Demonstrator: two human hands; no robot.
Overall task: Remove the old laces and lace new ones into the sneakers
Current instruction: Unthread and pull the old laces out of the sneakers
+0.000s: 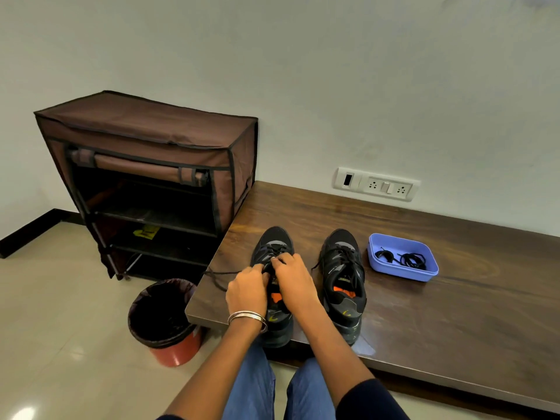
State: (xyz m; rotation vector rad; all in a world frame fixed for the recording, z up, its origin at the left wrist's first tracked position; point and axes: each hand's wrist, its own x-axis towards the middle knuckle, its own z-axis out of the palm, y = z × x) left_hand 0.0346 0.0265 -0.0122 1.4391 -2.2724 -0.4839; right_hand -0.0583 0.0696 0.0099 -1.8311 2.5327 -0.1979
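Note:
Two black sneakers with orange insoles stand side by side on a dark wooden bench (454, 298), toes toward the wall. Both my hands are on the left sneaker (274, 241). My left hand (247, 287) and my right hand (292, 278) pinch its black lace over the eyelets. A loose end of that old lace (218, 275) trails left over the bench edge. The right sneaker (342, 268) stands untouched with its black lace still threaded. A blue plastic tray (424, 275) to the right of it holds two coiled black new laces (410, 260).
A red bin with a black liner (163, 316) stands on the tiled floor by the bench's left end. Behind it is a brown fabric shoe rack (151, 183) with open shelves. A wall socket panel (377, 184) sits above the bench.

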